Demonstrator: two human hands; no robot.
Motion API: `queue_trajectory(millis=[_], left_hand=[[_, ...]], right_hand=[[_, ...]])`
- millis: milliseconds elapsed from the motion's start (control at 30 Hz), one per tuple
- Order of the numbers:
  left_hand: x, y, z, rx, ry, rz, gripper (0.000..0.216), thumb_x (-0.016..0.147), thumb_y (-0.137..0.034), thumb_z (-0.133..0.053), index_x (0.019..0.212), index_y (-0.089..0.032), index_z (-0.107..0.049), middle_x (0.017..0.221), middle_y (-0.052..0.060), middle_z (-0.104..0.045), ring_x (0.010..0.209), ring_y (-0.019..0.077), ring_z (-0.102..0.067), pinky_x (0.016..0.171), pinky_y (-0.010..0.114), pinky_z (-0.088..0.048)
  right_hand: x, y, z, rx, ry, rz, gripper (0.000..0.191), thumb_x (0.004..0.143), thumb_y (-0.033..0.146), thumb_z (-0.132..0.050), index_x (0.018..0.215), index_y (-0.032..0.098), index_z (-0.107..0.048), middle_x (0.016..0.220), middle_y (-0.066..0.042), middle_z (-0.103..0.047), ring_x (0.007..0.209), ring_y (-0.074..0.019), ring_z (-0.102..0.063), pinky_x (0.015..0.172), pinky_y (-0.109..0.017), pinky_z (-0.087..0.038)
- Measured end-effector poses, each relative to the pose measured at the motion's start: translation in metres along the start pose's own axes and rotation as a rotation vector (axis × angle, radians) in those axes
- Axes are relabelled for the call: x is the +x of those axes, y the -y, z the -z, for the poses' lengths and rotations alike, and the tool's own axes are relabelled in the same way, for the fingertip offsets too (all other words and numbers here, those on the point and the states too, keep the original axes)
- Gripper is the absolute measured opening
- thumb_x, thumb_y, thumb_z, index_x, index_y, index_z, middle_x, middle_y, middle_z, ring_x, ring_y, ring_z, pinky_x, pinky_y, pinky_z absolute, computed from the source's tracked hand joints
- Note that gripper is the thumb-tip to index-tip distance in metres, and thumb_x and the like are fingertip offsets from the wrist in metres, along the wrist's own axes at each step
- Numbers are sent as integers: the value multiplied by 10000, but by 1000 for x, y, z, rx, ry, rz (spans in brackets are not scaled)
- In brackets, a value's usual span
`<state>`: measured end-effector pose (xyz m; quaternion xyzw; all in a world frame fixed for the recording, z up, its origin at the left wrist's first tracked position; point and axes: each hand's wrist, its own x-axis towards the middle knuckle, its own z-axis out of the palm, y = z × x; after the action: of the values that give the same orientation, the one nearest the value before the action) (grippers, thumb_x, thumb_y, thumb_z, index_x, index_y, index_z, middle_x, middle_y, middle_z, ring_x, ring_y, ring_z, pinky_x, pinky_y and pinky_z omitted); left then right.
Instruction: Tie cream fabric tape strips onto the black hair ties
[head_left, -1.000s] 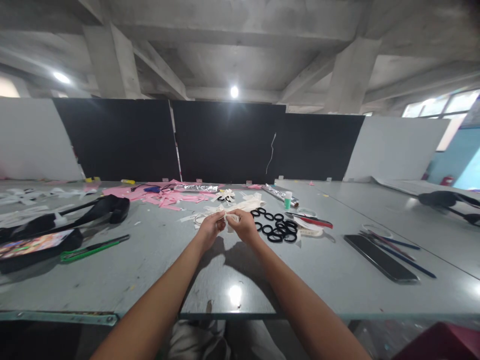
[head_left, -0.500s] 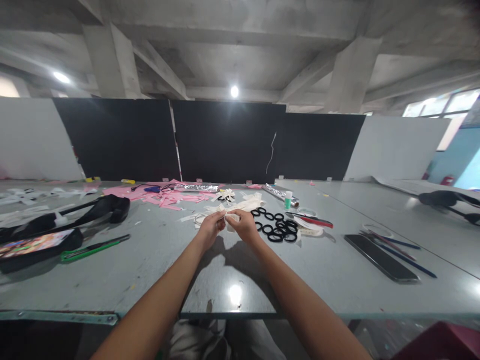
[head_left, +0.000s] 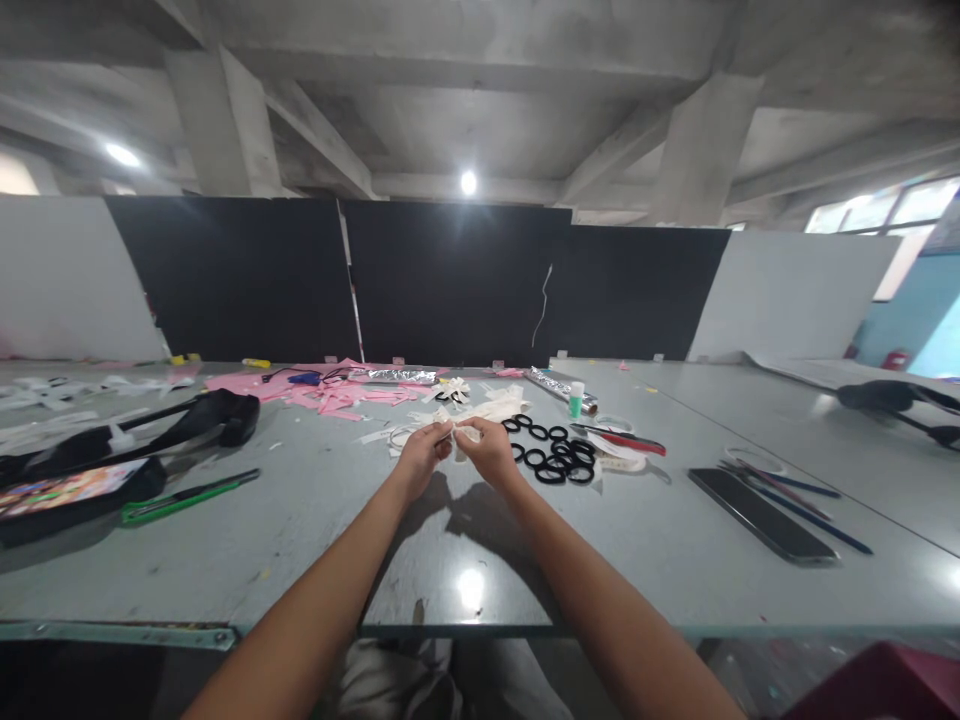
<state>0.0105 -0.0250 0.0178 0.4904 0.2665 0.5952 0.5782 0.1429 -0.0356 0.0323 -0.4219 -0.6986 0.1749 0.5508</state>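
Note:
My left hand and my right hand meet fingertip to fingertip above the table. Both are closed in a pinch on a small cream strip, most of which the fingers hide. Just beyond them lies a heap of cream strips. Several black rings are gathered to the right of my right hand. Farther back, a small flower-like piece made of cream strips rests on the table.
On the grey table lie a green cutter knife, a dark phone, red-handled scissors, and a glue stick. Pink scraps and foil rolls lie at the back, before black panels.
My hands stay in nearly the same place. The fingertips have shifted slightly around the cream strip, with the right fingers a little farther from the left.

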Motion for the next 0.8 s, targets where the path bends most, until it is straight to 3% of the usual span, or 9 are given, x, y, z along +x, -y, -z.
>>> queue_trajectory(millis=[467, 533, 633, 700, 800], left_hand=[[1, -2, -4, 93, -46, -8, 341, 624, -458, -724, 694, -153, -588, 613, -15, -506, 526, 88, -424, 530, 230, -320], [-1, -5, -5, 258, -161, -127, 339, 623, -446, -719, 761, -174, -572, 663, -8, -528, 564, 113, -449, 570, 246, -344], [-8, -14, -6, 634, -347, -486, 296, 657, -355, -704, 872, -212, -559, 845, 25, -570, 751, 175, -503, 745, 298, -377], [-15, -22, -7, 861, -324, -657, 209, 705, -300, -662, 876, -216, -577, 921, 55, -582, 888, 223, -505, 863, 341, -340], [-21, -31, -8, 1058, -213, -733, 120, 757, -268, -604, 863, -217, -627, 956, 80, -610, 998, 266, -498, 936, 380, -276]], right_hand=[[1, -1, -1, 17, -5, -42, 226, 712, 319, -551, 806, 168, -691, 704, -5, -672, 645, -164, -588, 611, -241, -444], [1, -2, -1, 6, -25, -67, 224, 713, 326, -551, 788, 165, -688, 675, -8, -663, 618, -163, -579, 586, -238, -436], [2, -3, 1, -29, -59, -82, 217, 711, 323, -550, 767, 162, -684, 649, -15, -656, 598, -164, -571, 582, -241, -429], [3, -4, 2, -53, -80, -65, 206, 706, 314, -554, 761, 164, -685, 670, -21, -666, 619, -168, -579, 611, -247, -432], [3, -4, 4, -73, -93, -55, 203, 708, 305, -554, 760, 164, -690, 672, -26, -669, 631, -175, -585, 625, -254, -432]])
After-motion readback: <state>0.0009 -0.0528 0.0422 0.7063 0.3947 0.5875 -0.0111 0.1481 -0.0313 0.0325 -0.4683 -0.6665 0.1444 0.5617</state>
